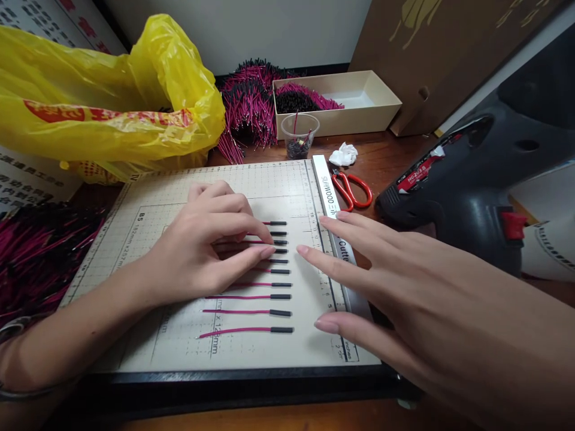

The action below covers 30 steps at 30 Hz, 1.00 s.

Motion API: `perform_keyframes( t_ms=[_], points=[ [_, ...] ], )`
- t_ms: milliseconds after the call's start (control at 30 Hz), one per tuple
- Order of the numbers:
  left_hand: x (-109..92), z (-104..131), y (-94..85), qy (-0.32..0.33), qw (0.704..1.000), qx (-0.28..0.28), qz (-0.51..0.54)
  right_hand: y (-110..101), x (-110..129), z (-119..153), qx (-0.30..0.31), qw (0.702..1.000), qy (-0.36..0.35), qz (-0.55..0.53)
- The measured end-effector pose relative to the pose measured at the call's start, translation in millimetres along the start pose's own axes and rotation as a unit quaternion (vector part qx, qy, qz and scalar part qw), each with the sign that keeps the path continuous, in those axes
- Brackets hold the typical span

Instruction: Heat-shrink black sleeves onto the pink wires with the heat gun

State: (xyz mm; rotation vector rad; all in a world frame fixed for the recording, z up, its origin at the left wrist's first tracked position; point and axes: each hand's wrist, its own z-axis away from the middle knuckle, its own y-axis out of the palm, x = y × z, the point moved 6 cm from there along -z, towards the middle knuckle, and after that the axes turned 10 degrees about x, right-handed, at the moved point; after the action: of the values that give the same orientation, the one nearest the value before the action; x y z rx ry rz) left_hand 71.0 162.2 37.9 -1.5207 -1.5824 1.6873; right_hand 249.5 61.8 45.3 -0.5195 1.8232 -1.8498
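Several short magenta wires (245,297) with black sleeves on their right ends lie in a column of roughly parallel rows on a paper cutter board (179,353). Over the upper rows is my left hand (211,239), thumb and forefinger closed around a magenta wire (251,242) near its black sleeve; the palm hides the left ends of those wires. My right hand (381,269) hovers at the cutter's right edge with fingers spread and holds nothing. Its forefinger points toward the sleeved ends without touching them.
Behind the board are a clear plastic cup (300,134), a cream box (377,102) and a heap of wires (251,102). Red-handled scissors (353,191) and crumpled tissue (344,154) lie right of it, near a dark glue gun (471,185). A yellow bag (179,78) stands left.
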Motion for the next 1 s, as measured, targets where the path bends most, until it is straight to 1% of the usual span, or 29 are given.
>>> perform_keyframes(
  t_ms=[100,200,333,400,567,667,800,900,1000],
  points=[
    [1.2,0.6,0.6,-0.003,1.000,-0.002,0.005,1.7,2.4,-1.7,0.014,1.000,-0.010,0.003],
    [1.4,0.2,0.9,-0.004,1.000,-0.008,0.003,1.2,4.6,-7.2,0.001,1.000,-0.014,0.003],
    [1.3,-2.3,0.2,-0.015,1.000,-0.011,-0.009,-0.3,3.9,-8.6,-0.037,0.999,0.009,-0.004],
    [1.8,-3.9,-0.6,-0.023,0.999,-0.012,-0.021,0.0,3.7,-7.7,-0.042,0.999,0.013,-0.012],
    [4.4,-6.0,-2.9,-0.042,0.997,-0.026,-0.056,3.5,2.8,-11.6,-0.030,0.998,0.039,-0.040],
    [6.7,-6.6,-2.9,-0.056,0.996,-0.029,-0.059,4.9,2.3,-15.9,-0.029,0.997,0.050,-0.048],
    [10.6,-8.7,-1.9,-0.073,0.996,-0.032,-0.044,6.0,-0.4,-19.7,-0.032,0.996,0.060,-0.062],
    [14.7,-11.9,-0.8,-0.092,0.995,-0.022,-0.030,6.1,-1.6,-22.7,-0.027,0.994,0.069,-0.077],
    [19.0,-14.3,-0.7,-0.109,0.994,-0.011,0.000,7.0,-0.4,-25.0,-0.006,0.993,0.071,-0.096]
  ],
)
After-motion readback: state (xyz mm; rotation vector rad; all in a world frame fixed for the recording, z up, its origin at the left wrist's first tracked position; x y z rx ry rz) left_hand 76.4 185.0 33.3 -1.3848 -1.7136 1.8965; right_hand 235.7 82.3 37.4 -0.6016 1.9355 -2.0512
